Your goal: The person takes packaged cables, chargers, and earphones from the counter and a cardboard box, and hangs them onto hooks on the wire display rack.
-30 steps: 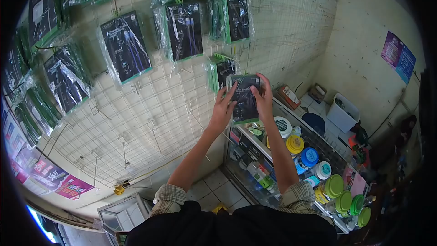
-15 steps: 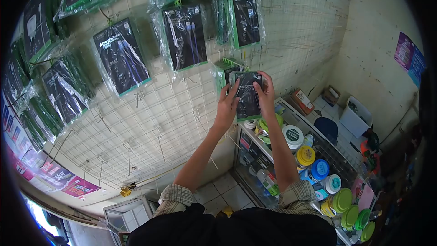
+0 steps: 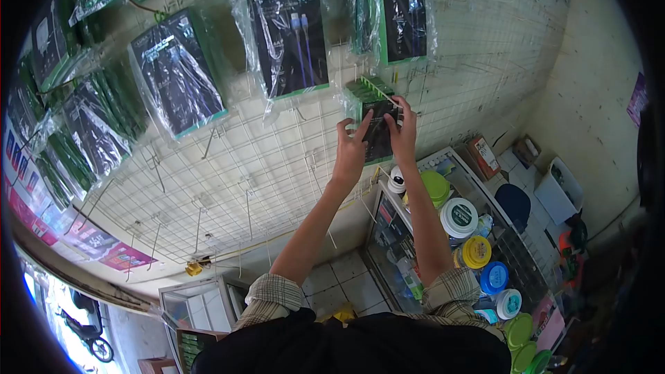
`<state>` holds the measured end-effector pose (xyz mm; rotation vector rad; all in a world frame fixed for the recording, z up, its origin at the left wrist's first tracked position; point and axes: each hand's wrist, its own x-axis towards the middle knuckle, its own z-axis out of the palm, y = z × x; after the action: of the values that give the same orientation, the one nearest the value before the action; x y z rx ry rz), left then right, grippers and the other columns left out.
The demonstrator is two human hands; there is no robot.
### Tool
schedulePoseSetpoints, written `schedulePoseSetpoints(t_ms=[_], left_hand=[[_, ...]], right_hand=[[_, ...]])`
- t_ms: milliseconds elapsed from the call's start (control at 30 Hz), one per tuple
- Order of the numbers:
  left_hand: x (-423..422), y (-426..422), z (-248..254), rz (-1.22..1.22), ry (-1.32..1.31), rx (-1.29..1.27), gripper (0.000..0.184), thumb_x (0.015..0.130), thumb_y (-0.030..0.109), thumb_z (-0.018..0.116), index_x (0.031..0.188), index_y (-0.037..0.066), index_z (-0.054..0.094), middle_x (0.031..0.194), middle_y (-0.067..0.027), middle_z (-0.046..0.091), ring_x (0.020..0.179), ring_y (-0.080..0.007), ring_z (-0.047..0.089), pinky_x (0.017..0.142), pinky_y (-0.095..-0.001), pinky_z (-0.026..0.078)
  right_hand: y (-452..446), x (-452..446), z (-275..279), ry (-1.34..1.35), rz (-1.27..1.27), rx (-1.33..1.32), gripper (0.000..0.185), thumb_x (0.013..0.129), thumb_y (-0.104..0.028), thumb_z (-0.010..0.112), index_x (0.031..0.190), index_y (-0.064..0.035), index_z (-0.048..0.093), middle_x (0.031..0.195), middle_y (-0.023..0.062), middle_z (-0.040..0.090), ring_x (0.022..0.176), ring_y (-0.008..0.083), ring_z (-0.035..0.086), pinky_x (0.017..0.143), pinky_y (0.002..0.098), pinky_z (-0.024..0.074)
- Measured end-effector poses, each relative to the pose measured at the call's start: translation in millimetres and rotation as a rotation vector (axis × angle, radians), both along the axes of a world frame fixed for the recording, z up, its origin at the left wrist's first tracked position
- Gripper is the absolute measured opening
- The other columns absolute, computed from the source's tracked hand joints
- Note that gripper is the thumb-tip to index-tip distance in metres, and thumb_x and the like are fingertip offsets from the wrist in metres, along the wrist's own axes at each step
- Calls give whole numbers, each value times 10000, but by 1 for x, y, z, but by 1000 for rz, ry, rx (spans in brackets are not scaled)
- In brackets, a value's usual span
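A black cable package with green edges (image 3: 378,140) is between my two hands, against a row of similar green-edged packages (image 3: 364,90) on a hook of the wire grid (image 3: 263,187). My left hand (image 3: 352,149) grips its left side, thumb and fingertips on the front. My right hand (image 3: 404,128) holds the right side, with its fingers up at the top edge beside the metal hook (image 3: 382,93). Whether the hook passes through the held package I cannot tell.
Plastic-wrapped cable packages (image 3: 291,41) hang above and to the left. Bare hooks (image 3: 249,215) stick out lower down. At right, a glass display case (image 3: 388,235) carries several lidded tubs (image 3: 458,217). Beyond it are a cardboard box (image 3: 483,154) and a white bin (image 3: 557,190).
Both hands have brought the package up against the packages on the hook, and my right fingers now reach its top edge. The camera view has shifted, too.
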<state>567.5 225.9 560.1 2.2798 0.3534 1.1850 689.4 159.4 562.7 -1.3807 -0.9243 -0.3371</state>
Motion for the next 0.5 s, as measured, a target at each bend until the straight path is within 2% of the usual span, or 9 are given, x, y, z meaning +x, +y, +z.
schedulePoseSetpoints(t_ms=[67, 133, 200, 267, 333, 367, 400, 433, 500], left_hand=[[0, -3, -7, -14, 77, 12, 711, 692, -75, 624, 1294, 233, 404, 1181, -166, 313, 985, -318, 477, 840, -387, 464], [-15, -17, -14, 8, 74, 53, 685, 691, -48, 642, 1281, 215, 415, 1193, -168, 302, 1040, -332, 438, 878, -398, 440], [-49, -35, -23, 18, 68, 66, 631, 692, 6, 670, 1254, 176, 439, 1220, -171, 283, 1121, -352, 369, 933, -421, 392], [-105, -55, -33, -10, 74, -9, 531, 713, 52, 668, 1205, 123, 483, 1240, -165, 281, 1137, -346, 377, 932, -409, 383], [-179, -78, -53, -2, 143, -173, 383, 742, 33, 629, 1114, 72, 550, 1092, -135, 480, 1041, -295, 491, 868, -364, 425], [-217, -93, -64, -28, 139, -359, 299, 757, 19, 607, 1054, 52, 582, 992, -110, 553, 1013, -277, 512, 832, -342, 438], [-254, -105, -80, 53, 208, -467, 208, 796, 25, 573, 1001, 36, 604, 972, -95, 568, 922, -223, 574, 806, -300, 452], [-291, -118, -103, 137, 200, -743, 228, 795, 23, 578, 1021, 45, 601, 920, -85, 590, 902, -201, 587, 788, -282, 456], [-368, -147, -181, 493, 101, -884, 192, 818, 39, 557, 1002, 31, 611, 903, -91, 618, 846, -162, 612, 736, -260, 476]], right_hand=[[-4, 1, 1, 33, 12, -32, 437, 819, -95, 578, 1232, -112, 435, 1097, 156, 473, 970, 304, 437, 855, 343, 346], [-10, -2, 4, -140, -55, -27, 428, 835, -103, 560, 1242, -96, 430, 1104, 171, 447, 1002, 306, 420, 892, 354, 321], [-30, -35, -6, -241, -318, -27, 431, 837, -118, 560, 1239, -50, 423, 1125, 183, 445, 1048, 305, 400, 924, 374, 296], [-57, -76, -31, -243, -138, -42, 434, 834, -127, 556, 1231, -12, 424, 1151, 191, 440, 1076, 315, 400, 927, 398, 298], [-94, -109, -92, -166, 206, -192, 242, 809, -15, 542, 1046, 8, 499, 1060, 178, 504, 987, 360, 476, 906, 435, 333], [-115, -144, -97, -339, 96, -216, 103, 814, -11, 519, 914, 12, 528, 945, 147, 556, 930, 315, 518, 852, 415, 389], [-134, -164, -123, -271, 279, -252, 95, 807, 13, 513, 902, 3, 525, 954, 154, 552, 928, 310, 522, 820, 415, 413], [-149, -187, -158, -181, 361, -302, 143, 807, 9, 530, 945, -16, 558, 974, 158, 538, 895, 322, 532, 771, 377, 433], [-185, -222, -227, 31, 572, -573, 167, 839, -36, 483, 977, -63, 572, 943, 126, 532, 866, 271, 540, 735, 361, 442]])
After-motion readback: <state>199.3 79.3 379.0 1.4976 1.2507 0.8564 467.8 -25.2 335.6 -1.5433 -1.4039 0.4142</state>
